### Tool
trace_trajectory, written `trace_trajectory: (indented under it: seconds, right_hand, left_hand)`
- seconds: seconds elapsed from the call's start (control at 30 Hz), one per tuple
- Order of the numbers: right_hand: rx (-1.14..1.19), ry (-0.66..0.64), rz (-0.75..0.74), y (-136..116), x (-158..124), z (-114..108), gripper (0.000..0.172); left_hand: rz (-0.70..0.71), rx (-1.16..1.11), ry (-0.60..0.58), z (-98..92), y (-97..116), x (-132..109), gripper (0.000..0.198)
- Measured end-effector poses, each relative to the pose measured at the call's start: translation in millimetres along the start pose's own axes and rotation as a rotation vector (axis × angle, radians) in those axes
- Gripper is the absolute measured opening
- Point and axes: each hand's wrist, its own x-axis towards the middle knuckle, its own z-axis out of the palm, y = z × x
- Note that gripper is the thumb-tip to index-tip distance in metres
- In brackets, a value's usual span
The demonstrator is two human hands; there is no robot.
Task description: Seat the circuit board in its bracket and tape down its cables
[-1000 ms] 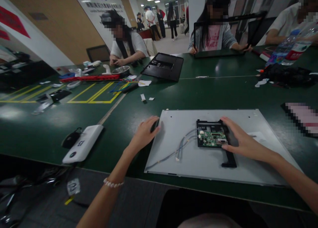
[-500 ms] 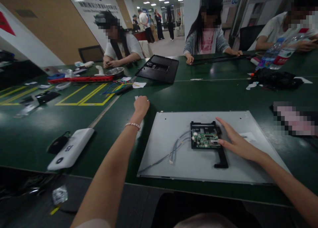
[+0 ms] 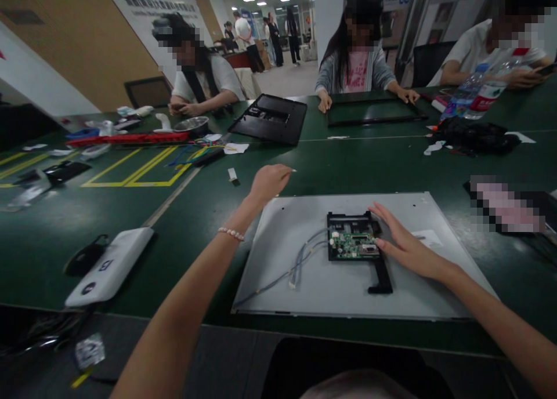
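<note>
A flat grey metal panel (image 3: 270, 271) lies on the green table before me. On it sits a black plastic bracket (image 3: 383, 277) carrying a green circuit board (image 3: 348, 246). Grey cables (image 3: 300, 254) run from the board across the panel to the left. My right hand (image 3: 409, 248) rests at the bracket's right side, fingers stretched and apart, thumb at the board's edge. Over the panel's far left corner, my left hand (image 3: 270, 181) is closed in a pinch; a tiny light tip shows at its fingertips, too small to name.
A small white piece (image 3: 232, 174) lies left of my left hand. A white power bank (image 3: 111, 265) is at the near left. Farther back lie a black plastic cover (image 3: 270, 120) and a black frame (image 3: 374, 120) held by a person opposite. Bottles (image 3: 487, 94) stand at the right.
My left hand has moved right, from beside the small white piece to above the panel's far left corner. My right hand stays at the bracket. The person opposite has tilted the black frame.
</note>
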Motion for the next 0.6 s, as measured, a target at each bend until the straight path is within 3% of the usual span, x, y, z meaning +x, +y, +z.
trace_trajectory:
  seconds: [0.13,0.23,0.47,0.6]
  right_hand:
    - [-0.018,0.000,-0.015,0.6,-0.1,-0.1,0.073]
    - [-0.028,0.004,-0.023,1.5,-0.1,0.1,0.073]
    - [-0.049,0.008,-0.049,1.9,0.4,0.9,0.070]
    - [-0.042,0.016,-0.042,0.2,0.3,0.4,0.071]
  left_hand:
    - [0.353,-0.172,-0.013,9.2,68.2,-5.0,0.028]
    - [0.564,-0.320,0.008,15.8,93.7,-11.9,0.028]
    - [0.538,-0.450,0.028,21.4,93.2,-28.0,0.026]
    - [0.526,-0.408,-0.012,20.0,96.3,-31.3,0.025]
